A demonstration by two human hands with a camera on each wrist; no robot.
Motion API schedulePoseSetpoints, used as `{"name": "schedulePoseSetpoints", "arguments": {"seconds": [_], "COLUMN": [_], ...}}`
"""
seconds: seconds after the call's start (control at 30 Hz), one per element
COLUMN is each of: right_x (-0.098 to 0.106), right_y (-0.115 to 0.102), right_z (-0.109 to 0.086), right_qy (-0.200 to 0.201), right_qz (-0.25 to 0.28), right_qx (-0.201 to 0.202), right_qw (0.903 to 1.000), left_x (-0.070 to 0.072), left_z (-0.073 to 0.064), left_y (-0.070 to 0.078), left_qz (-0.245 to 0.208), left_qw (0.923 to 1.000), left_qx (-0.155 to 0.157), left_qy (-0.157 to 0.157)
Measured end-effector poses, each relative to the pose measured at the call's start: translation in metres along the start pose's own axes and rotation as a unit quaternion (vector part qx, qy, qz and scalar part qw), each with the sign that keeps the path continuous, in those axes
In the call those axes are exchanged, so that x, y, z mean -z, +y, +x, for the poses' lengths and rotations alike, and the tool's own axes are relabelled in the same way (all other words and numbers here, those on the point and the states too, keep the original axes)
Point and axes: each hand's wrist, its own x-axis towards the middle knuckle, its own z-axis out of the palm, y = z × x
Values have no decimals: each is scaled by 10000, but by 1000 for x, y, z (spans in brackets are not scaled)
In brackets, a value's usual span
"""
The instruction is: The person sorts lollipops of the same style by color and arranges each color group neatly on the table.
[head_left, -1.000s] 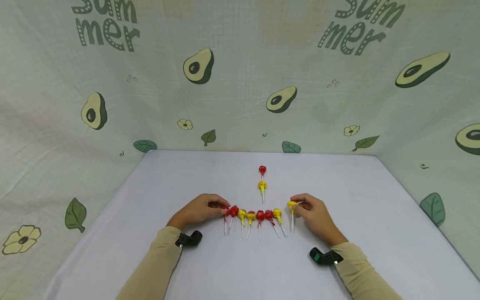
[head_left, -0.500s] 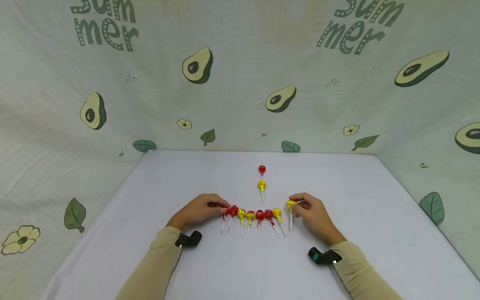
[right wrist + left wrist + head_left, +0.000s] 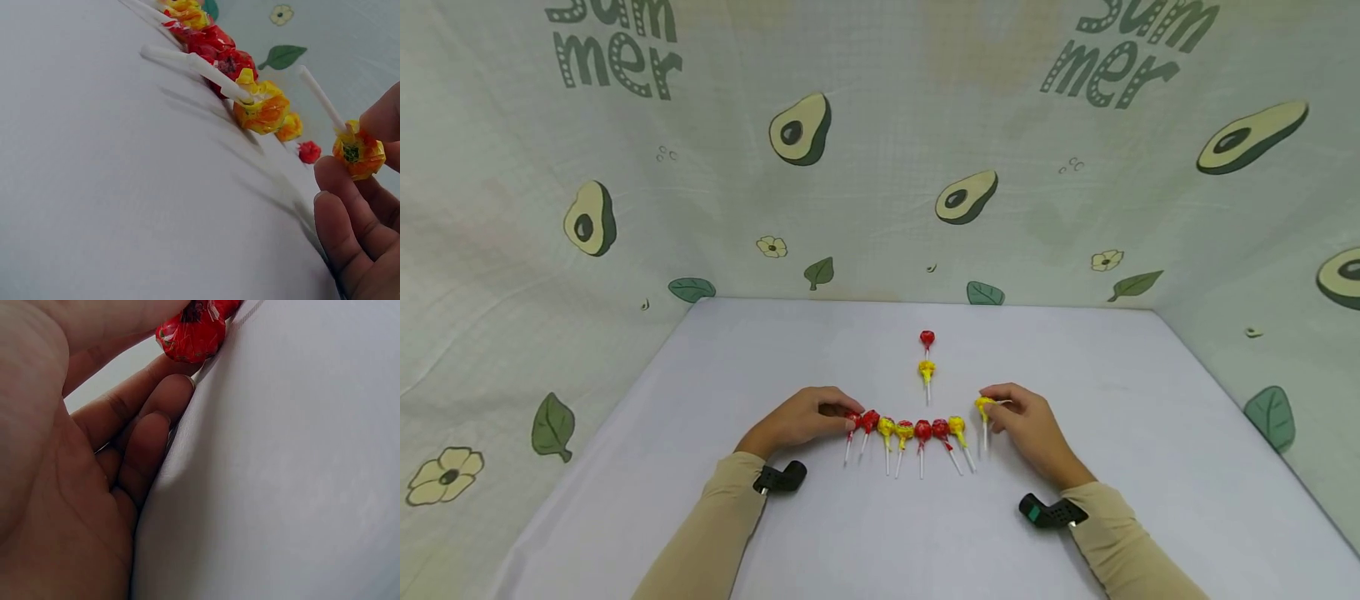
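Leftmost red lollipop (image 3: 190, 340): stick end swung slightly outward, to the left, since the frame of a second ago. Both hands in nearly the same spots; remainder of the row unchanged.

Left hand (image 3: 805, 417): thumb and finger together, pinching the head of that red lollipop at the row's left end; stick towards the person.

Right hand (image 3: 1026, 425): clamped, thumb against fingers, on the wrapped head of the rightmost yellow lollipop (image 3: 359, 153), at the row's right end. Gap between it and its neighbour; head set farther from the person than the neighbour's. Whether the stick touches the desk (image 3: 760, 350): cannot tell.

Between the hands, left to right, sticks towards the person: second red lollipop (image 3: 869, 420), yellow lollipop (image 3: 887, 427), yellow-and-red lollipop (image 3: 904, 431), two red lollipops (image 3: 922, 430) side by side, tilted yellow lollipop (image 3: 957, 426).

Beyond the row, in line: far red lollipop (image 3: 927, 339), far yellow lollipop (image 3: 927, 369), the latter's stick pointing at the row.

Step in hand, by judgement: adjusting both ends of a curved row. Next move seems to call for settling the right-end lollipop at an angle that follows the curve, then loosening each pinch without nudging neighbours; round heads could roll.
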Motion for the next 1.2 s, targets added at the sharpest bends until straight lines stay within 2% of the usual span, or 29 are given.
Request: {"name": "schedulePoseSetpoints", "arguments": {"seconds": [0.1, 0.27, 0.47, 0.67, 0.8, 1.03, 1.2], "right_x": [-1, -1, 3, 6, 3, -3, -6], "right_y": [-4, -9, -15, -22, -21, -20, -19], "right_z": [3, 7, 14, 27, 35, 44, 48], "right_qy": [-13, -128, -257, -313, -421, -863, -905], "right_qz": [227, 242, 53, 273, 291, 250, 89], "right_qx": [-161, -342, -340, -599, -679, -774, -854], "right_qw": [9996, 9990, 9991, 9973, 9964, 9929, 9922], "left_x": [0, -2, -3, -1, -1, -2, -1], "left_z": [1, 1, 2, 1, 1, 3, 3], "left_y": [-1, -1, 1, 1, 0, -3, -3], "left_qz": [-102, -277, -223, -125, -173, -141, -224], "left_qw": [9999, 9996, 9997, 9999, 9998, 9999, 9997], "left_qx": [-63, -10, -43, -11, -31, -14, -32], "left_qy": [4, -80, -86, 8, 9, -42, -72]}}
